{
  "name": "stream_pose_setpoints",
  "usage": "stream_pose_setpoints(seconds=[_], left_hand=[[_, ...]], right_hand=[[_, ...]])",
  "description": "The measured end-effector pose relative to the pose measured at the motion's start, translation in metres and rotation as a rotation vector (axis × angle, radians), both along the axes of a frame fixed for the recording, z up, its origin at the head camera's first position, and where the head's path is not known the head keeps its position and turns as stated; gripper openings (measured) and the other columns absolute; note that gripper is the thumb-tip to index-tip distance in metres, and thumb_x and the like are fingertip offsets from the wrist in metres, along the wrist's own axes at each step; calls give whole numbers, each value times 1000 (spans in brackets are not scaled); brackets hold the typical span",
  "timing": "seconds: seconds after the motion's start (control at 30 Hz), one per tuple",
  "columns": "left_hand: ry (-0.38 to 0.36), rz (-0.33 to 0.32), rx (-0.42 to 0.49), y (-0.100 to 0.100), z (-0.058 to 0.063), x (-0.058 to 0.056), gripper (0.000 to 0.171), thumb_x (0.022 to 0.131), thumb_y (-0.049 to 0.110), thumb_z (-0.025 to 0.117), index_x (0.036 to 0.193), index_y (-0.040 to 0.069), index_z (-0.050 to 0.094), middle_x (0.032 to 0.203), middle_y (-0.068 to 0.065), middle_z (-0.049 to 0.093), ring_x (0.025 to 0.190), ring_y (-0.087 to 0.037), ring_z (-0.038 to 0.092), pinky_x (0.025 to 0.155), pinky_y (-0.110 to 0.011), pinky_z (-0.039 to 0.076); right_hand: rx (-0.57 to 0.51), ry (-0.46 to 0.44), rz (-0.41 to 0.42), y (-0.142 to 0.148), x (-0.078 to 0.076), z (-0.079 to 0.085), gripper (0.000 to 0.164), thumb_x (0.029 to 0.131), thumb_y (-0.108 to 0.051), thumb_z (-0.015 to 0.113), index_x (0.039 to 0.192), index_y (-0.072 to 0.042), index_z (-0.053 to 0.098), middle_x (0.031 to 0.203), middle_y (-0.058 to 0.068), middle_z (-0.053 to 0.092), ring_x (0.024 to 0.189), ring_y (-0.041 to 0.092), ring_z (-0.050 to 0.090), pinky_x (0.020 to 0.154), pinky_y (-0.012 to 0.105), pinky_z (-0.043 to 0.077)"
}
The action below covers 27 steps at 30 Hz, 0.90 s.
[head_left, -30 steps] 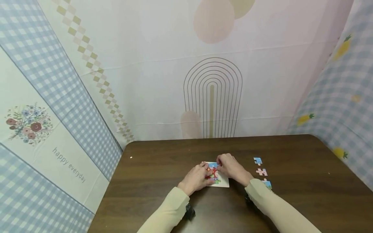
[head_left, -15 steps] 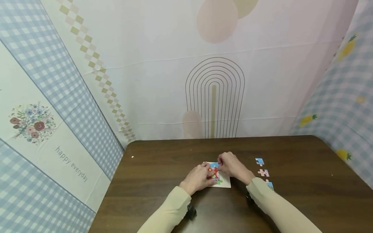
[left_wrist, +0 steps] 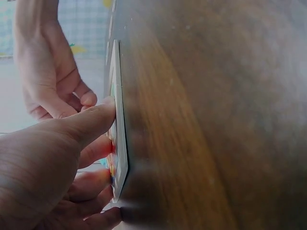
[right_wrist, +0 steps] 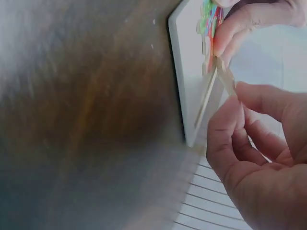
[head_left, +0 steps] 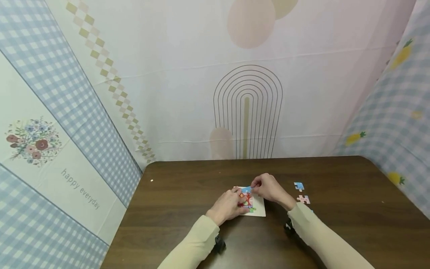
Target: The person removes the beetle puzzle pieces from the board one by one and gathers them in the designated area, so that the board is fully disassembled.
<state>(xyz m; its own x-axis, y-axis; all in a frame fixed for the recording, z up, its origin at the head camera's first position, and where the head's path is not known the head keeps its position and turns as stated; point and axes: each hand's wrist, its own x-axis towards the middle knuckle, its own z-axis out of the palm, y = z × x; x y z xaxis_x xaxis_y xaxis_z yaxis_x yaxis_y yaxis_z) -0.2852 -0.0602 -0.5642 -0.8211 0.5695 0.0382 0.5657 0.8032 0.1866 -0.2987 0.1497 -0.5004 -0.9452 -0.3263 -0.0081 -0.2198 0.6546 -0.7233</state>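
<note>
A small white puzzle board [head_left: 260, 210] lies on the table with colourful joined jigsaw pieces [head_left: 249, 201] on its left part. My left hand [head_left: 226, 205] lies over the board's left side, its fingers pressing on the pieces and its thumb at the near edge. At the board's far right part, my right hand [head_left: 270, 189] pinches a jigsaw piece [right_wrist: 226, 78] between thumb and forefinger. In the right wrist view that piece stands tilted up from the board, its lower end close to the left fingertips. Part of the picture is hidden under the left fingers.
To the right of the board, a blue loose piece [head_left: 299, 186] and a pink loose piece [head_left: 303, 199] lie on the dark wooden table [head_left: 181, 194]. Another is mostly hidden behind the right sleeve [head_left: 310, 228]. A small white dot [head_left: 152, 180] sits at the far left.
My right hand has lifted slightly, and its wrist and sleeve have shifted up and right, now covering most of the nearest loose piece. The left hand stays in place on the board.
</note>
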Motion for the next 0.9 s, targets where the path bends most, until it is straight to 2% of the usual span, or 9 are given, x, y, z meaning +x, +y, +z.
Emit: stream_pose_setpoints(seconds=[0.13,0.37,0.57,0.63,0.7,0.77,0.9], left_hand=[[11,-6,7,-1,13,9,53,100,54,76,144,25,72,159,-14,63,145,-33,64,115,-40,57],[19,1,46,-2,10,6,56,99,56,76,145,24,71,160,-15,61,145,-33,63,115,-40,57],[29,-6,57,-3,6,5,53,99,56,76,142,25,73,159,-13,63,147,-31,63,115,-40,57],[16,-3,53,-2,13,9,54,98,55,78,142,23,74,159,-14,63,147,-32,63,115,-41,57],[36,-5,54,-2,11,8,55,98,55,78,142,22,75,158,-14,64,144,-32,65,113,-40,58],[24,4,55,-2,15,10,57,98,55,78,143,20,74,158,-14,63,145,-32,64,113,-40,58],[7,16,57,-2,5,5,62,98,57,77,148,20,69,162,-15,60,149,-33,61,116,-41,56]], right_hand=[[-57,-88,-76,1,2,-3,8,97,-4,76,96,1,82,86,8,77,70,13,64,63,27,54],[-138,-219,-223,-8,1,-2,11,96,-4,76,89,2,82,73,4,74,64,11,62,61,25,50],[-187,-236,-351,-21,3,4,11,92,-5,75,89,4,82,64,0,70,56,6,60,54,19,47],[-180,-221,-362,-25,4,6,12,92,-6,75,89,4,82,65,2,71,54,6,60,52,19,47],[-167,-216,-370,-28,4,8,13,93,-7,76,90,4,82,67,3,72,53,7,61,51,19,48],[-156,-214,-367,-28,3,8,14,94,-9,76,91,4,82,69,3,73,54,7,62,51,19,49],[-162,-248,-351,-21,-4,1,16,94,-10,75,94,3,82,69,2,72,59,9,63,56,22,49]])
